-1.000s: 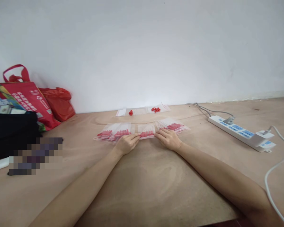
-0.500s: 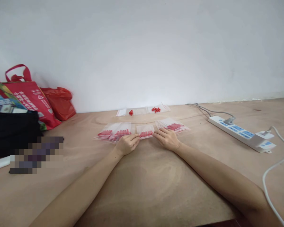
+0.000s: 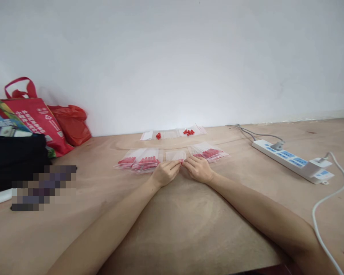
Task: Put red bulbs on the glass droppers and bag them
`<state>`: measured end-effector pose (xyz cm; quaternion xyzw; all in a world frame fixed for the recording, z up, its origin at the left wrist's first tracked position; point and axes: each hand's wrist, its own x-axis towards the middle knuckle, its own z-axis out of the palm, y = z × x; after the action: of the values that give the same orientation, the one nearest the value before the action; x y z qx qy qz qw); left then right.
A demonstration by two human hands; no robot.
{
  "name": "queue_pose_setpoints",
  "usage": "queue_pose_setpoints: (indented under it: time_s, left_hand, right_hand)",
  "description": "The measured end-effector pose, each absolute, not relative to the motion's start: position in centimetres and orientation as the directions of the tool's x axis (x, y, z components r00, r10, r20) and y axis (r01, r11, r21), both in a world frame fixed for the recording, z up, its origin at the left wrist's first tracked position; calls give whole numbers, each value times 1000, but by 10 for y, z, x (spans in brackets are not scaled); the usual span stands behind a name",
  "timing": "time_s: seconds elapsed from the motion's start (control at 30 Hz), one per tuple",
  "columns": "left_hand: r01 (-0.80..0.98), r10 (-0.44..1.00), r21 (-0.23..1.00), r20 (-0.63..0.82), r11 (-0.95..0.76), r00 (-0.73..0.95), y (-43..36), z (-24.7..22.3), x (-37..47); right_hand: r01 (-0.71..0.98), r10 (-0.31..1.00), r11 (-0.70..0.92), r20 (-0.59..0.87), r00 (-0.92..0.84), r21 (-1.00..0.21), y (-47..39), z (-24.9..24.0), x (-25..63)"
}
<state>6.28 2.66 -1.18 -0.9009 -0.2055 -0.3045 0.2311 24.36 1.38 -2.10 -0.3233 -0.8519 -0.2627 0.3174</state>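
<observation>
A small clear zip bag [image 3: 175, 155] with red pieces in it lies flat on the wooden table. Its near edge is pinched by my left hand [image 3: 166, 172] and my right hand [image 3: 199, 169], whose fingertips almost meet there and cover most of the red contents. To the left of my hands lie two zip bags, a nearer one [image 3: 146, 162] and an outer one [image 3: 127, 162], both filled with red stick-like pieces. Another filled zip bag [image 3: 210, 153] rests just beyond my right hand.
By the wall lie clear bags with a red cluster [image 3: 158, 136] and several small red pieces [image 3: 189, 132]. A white power strip [image 3: 292, 159] with cables stands at right. Red shopping bags [image 3: 40, 114] and a black bag [image 3: 20, 160] sit at left, near a blurred-out object [image 3: 46, 187].
Along the small bag's near edge my left hand has moved right and my right hand slightly left, closing the gap between them. The red pieces there are now mostly covered.
</observation>
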Motion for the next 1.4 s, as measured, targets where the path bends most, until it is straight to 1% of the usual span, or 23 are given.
queue_pose_setpoints:
  time_s: [0.13, 0.37, 0.53, 0.93, 1.13, 1.3, 1.37, 1.4]
  left_hand:
    - [502, 175, -348, 659, -792, 732, 26, -10, 63]
    - [495, 140, -404, 649, -769, 748, 25, -7, 63]
    - [495, 97, -469, 647, -732, 757, 30, -6, 57]
    - [515, 68, -516, 659, -684, 749, 35, -5, 37]
    - [523, 91, -505, 654, -686, 751, 30, -2, 32]
    - [501, 103, -490, 634, -713, 767, 23, 1, 30]
    - [489, 135, -435, 627, -756, 767, 19, 2, 32]
    - [497, 177, -372, 633, -784, 753, 16, 2, 33]
  right_hand:
    - [713, 357, 638, 709, -608, 291, 13, -20, 243]
    - [710, 333, 617, 705, -626, 339, 11, -18, 242]
    - [734, 343, 591, 719, -605, 336, 12, -18, 247]
    - [745, 317, 586, 755, -574, 319, 15, -19, 255]
    - [752, 336, 581, 749, -571, 313, 15, -19, 263]
    - [773, 394, 573, 736, -550, 271, 15, -18, 268]
    - [744, 421, 628, 703, -573, 229, 13, -17, 270]
    - [718, 434, 669, 681, -590, 195, 12, -17, 271]
